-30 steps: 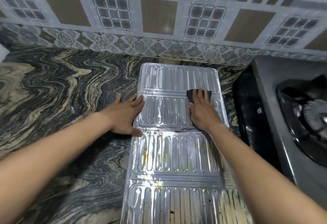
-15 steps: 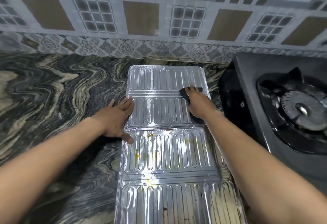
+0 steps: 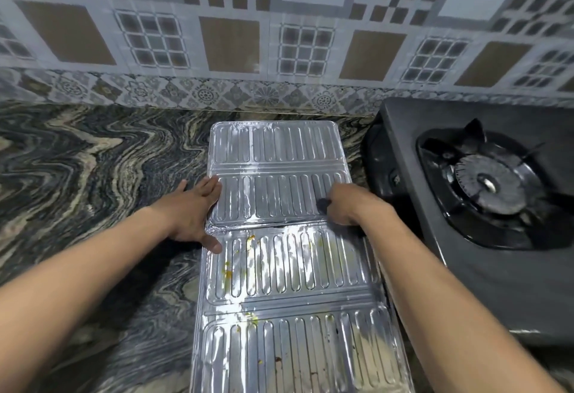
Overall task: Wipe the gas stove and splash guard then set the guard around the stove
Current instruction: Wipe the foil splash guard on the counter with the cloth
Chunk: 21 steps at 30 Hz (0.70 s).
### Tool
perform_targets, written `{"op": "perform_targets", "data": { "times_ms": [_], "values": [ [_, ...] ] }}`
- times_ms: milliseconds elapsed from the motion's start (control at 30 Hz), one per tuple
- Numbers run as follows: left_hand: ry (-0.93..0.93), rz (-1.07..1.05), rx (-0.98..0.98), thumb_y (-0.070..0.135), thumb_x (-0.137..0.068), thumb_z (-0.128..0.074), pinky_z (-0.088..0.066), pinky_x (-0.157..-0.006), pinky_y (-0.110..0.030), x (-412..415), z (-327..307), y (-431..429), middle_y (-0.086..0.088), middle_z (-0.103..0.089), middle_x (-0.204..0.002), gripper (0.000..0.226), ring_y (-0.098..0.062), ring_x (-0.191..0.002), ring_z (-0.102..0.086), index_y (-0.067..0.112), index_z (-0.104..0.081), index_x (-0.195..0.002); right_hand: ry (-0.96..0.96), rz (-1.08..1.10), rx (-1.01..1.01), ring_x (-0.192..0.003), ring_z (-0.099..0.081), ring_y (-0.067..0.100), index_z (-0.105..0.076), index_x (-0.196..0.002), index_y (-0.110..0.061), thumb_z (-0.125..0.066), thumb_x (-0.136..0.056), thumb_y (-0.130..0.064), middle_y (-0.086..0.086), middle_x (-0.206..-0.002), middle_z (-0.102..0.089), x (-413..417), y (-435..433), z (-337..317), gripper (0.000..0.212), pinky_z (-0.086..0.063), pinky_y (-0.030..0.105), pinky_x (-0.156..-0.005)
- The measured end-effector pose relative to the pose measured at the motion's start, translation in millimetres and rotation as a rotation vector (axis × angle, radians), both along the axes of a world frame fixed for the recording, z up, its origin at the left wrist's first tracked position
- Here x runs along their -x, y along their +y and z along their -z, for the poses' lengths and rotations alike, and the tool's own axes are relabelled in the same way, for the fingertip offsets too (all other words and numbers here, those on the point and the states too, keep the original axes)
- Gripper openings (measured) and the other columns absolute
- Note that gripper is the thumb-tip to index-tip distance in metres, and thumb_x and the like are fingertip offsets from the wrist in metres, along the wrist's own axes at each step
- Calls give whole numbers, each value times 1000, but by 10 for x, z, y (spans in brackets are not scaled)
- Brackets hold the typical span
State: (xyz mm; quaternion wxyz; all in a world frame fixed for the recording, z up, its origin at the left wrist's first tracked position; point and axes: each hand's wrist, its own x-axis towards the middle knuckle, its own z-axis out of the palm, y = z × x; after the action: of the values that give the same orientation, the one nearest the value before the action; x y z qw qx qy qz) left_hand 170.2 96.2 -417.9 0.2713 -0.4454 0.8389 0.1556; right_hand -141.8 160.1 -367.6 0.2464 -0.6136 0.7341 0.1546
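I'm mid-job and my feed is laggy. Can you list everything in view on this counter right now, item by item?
splash guard: one, silver ribbed foil, flat on the counter left of the stove, four panels in view
food stains: several, yellow-orange, on the two nearer panels
cloth: one, dark, on the second panel from the wall, mostly hidden under the right hand
gas stove: one, dark grey, right of the guard
burner: one, grey, in the stove's black well
countertop: one, black, grey and cream marbled
wall tiles: many, grey, brown and white, behind the counter
left hand: one, flat on the guard's left edge
right hand: one, grip curled over the cloth
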Motion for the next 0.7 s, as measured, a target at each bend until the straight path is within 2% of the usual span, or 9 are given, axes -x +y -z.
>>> {"op": "perform_targets", "data": {
  "times_ms": [133, 233, 400, 500, 567, 633, 700],
  "values": [
    [-2, -4, -14, 93, -51, -59, 9, -120, -47, 5, -1, -9, -2, 28, -161, 153, -16, -150, 21, 12, 21, -154, -38, 4, 180, -114, -58, 36, -57, -129, -15, -47, -90, -16, 13, -126, -60, 21, 260, 208, 40, -50, 42, -90],
    [0, -4, -10, 92, -51, -60, 9, -120, -47, 3, 6, -11, -2, 27, -161, 153, -16, -150, 21, 12, 20, -154, -63, -12, 219, -123, -51, 35, -46, -142, -16, -43, -93, -13, 10, -137, -50, 51, 309, 273, 49, -45, 47, -98],
    [29, -8, 4, 92, -51, -62, 9, -119, -45, -6, 28, -14, -2, 25, -162, 153, -15, -150, 20, 13, 18, -155, -25, 39, 307, -119, -52, 40, -50, -127, -2, -44, -90, 0, 19, -128, -53, -228, 216, 291, 38, -39, 46, -100],
    [34, -12, -2, 92, -50, -62, 8, -121, -47, -23, 40, -19, -1, 26, -162, 154, -14, -150, 20, 13, 19, -155, -93, -15, 311, -122, -47, 43, -40, -133, 0, -47, -89, 1, 21, -132, -49, -554, 102, 341, 45, -39, 53, -103],
    [33, -15, -13, 93, -49, -61, 7, -123, -48, -26, 47, -23, -1, 27, -161, 154, -14, -149, 21, 14, 19, -155, -161, -53, 310, -122, -44, 42, -35, -135, -2, -48, -88, 2, 21, -131, -48, -809, 96, 371, 48, -42, 58, -98],
    [35, -21, -27, 94, -48, -60, 7, -123, -48, -25, 47, -25, -1, 28, -161, 155, -14, -149, 22, 14, 20, -154, -206, -136, 307, -121, -42, 39, -37, -133, -2, -48, -90, 0, 20, -132, -48, -981, 107, 374, 45, -41, 53, -95],
    [42, -21, -28, 94, -48, -60, 9, -122, -47, -25, 45, -29, -1, 28, -161, 155, -14, -149, 22, 15, 20, -154, -217, -225, 291, -127, -39, 37, -43, -133, -5, -50, -94, -9, 16, -137, -46, -1002, 71, 381, 40, -35, 49, -100]
  ]
}}
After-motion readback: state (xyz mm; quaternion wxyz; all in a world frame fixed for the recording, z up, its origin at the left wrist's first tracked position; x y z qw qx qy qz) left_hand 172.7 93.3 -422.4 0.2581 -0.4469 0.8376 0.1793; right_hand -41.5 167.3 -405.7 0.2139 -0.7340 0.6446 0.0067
